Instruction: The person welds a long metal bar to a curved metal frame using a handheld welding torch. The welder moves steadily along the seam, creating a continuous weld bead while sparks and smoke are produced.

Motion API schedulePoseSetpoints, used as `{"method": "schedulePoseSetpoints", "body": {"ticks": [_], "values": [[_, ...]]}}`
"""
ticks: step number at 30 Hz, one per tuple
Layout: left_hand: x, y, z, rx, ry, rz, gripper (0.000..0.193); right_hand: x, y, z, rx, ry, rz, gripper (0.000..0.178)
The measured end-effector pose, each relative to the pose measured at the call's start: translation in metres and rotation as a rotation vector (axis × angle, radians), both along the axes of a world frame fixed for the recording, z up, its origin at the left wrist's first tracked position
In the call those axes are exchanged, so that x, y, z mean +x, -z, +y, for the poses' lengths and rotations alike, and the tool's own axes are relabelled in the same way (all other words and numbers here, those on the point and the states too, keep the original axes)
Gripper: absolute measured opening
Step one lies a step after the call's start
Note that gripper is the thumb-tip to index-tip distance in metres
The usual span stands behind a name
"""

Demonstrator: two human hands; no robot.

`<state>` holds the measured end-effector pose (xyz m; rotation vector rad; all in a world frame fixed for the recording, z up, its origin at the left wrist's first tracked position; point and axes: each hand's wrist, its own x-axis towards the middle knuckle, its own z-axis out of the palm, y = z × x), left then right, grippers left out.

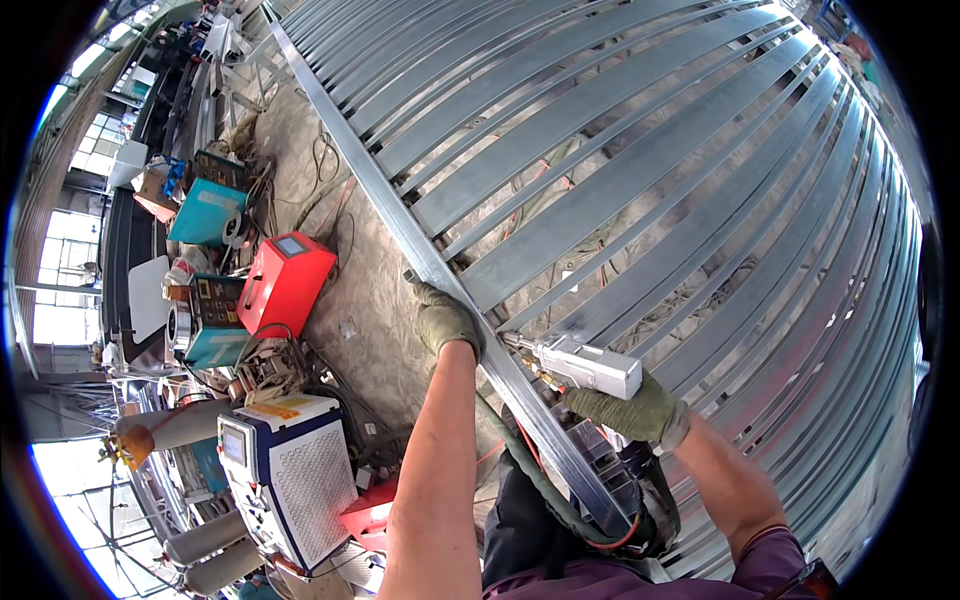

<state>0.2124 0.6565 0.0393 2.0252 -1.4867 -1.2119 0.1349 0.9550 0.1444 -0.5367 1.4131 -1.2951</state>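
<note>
My left hand [446,322], in an olive work glove, is closed at the outer edge of a long galvanized metal rail [395,215]. A small dark square piece [410,275] shows at its fingertips; whether the hand holds it I cannot tell. My right hand [632,412], also gloved, grips a silver handheld welding gun [590,366]. The gun's nozzle [512,340] points left, at the joint between the rail and a crossing slat, close beside my left hand. Flat metal slats [560,255] of differing widths run from the rail to the upper right.
A green-sleeved hose [540,482] hangs by my legs under the rail. To the left stand a white and blue machine cabinet [300,480], a red box with a screen [288,282], teal welding machines [208,210] and gas cylinders [190,425]. Cables [325,165] lie on the concrete floor [375,330].
</note>
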Motion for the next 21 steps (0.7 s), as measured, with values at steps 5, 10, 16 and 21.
{"method": "schedulePoseSetpoints", "body": {"ticks": [5, 10, 16, 21], "values": [[0.027, 0.066, -0.035, 0.010, -0.016, 0.301, 0.088, 0.002, -0.003, -0.007, 0.043, -0.057, -0.021, 0.049], [0.014, 0.056, -0.023, 0.085, -0.035, 0.335, 0.079, 0.001, -0.001, -0.002, 0.068, -0.049, 0.033, 0.047], [0.009, 0.034, -0.018, 0.084, 0.027, 0.058, 0.084, 0.002, 0.000, 0.000, 0.092, -0.051, 0.045, 0.046], [0.019, 0.056, -0.033, 0.072, 0.005, -0.019, 0.087, 0.005, 0.005, -0.001, 0.071, -0.051, 0.041, 0.046]]}}
